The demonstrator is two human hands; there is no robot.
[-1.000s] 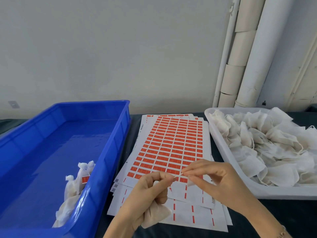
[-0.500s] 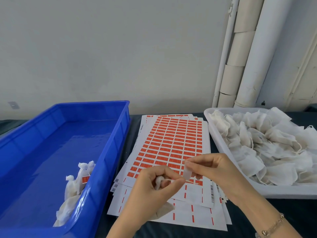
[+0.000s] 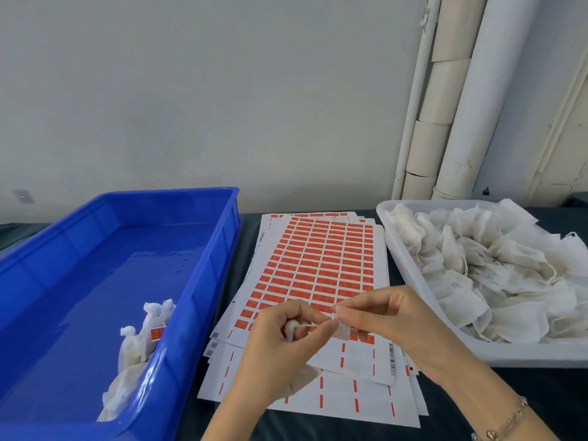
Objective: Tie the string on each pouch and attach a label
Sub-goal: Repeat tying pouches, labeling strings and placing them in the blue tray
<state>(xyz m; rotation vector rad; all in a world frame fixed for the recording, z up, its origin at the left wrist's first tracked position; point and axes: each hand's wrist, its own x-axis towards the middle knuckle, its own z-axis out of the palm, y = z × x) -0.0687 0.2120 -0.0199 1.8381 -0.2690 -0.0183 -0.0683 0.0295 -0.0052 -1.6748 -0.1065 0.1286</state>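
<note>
Grips a small white pouch [image 3: 291,327] in the left hand [image 3: 280,342], fingers curled round the gathered neck to stop the cloth spreading and to leave the string [image 3: 313,326] sticking out sideways past the thumb. Pinches a label [image 3: 342,329] in the right hand [image 3: 391,319], thumb and fingertips closed on its top edge, pale back turned to the camera. Holds that label right at the free end of the string, touching the left thumb tip, most likely to fold it over the string and press it fast. Cannot tell about the knot: hidden inside the left fingers.

Works low over the sheets of orange labels [image 3: 318,268], spread on the dark tabletop [image 3: 477,393] between the two containers, nearest rows already peeled bare, the next label within short reach of the right hand. Has a blue bin [image 3: 206,281] on the left for finished work: a few tied pouches [image 3: 140,338] heaped in its near right corner, one showing an orange label, probably dropped at the spot closest to the left hand. Has a white tray [image 3: 525,354] on the right, piled high with loose pouches [image 3: 493,275], strings trailing, handy for the right hand to draw from.

Seems to be at the labelling step of this pouch. Looks early in the whole job: few done, a full tray waiting. Needs a square fold over a thin, limp string; risks a crooked label or the string slipping free of the glue.
</note>
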